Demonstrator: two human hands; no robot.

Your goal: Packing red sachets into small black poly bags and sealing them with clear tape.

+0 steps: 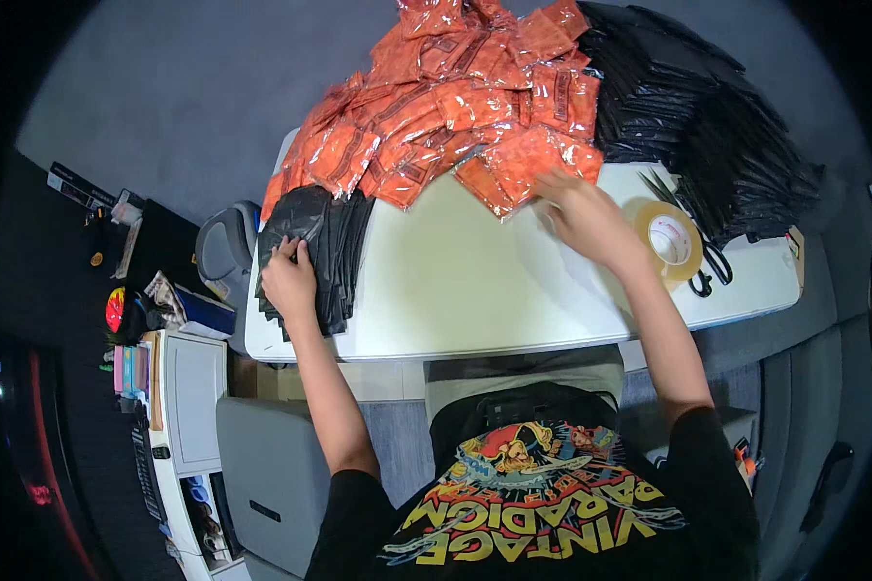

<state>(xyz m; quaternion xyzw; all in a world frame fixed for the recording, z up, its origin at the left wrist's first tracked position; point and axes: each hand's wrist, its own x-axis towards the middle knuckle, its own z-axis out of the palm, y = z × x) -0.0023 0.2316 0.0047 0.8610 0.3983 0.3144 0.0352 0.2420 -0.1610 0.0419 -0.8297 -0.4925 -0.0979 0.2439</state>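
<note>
On the left side of the white table point(450, 283), my left hand point(289, 277) rests on a fanned stack of flat black plastic bags point(327, 225). Its fingertips touch the top bag; whether they pinch it is unclear. My right hand point(578, 214), slightly blurred, reaches over the front edge of a large heap of orange items in clear plastic packets point(421, 109). Its fingers are at the near orange packet point(527, 163), and the hand hides whether they grip it. Several packets show a dark printed band.
To the right lie a roll of clear packing tape point(670, 240) and black-handled scissors point(713, 263). Behind them rise tall stacks of black plastic bags point(734, 145). A grey chair point(261, 465) and a white cabinet point(195, 399) stand at the left.
</note>
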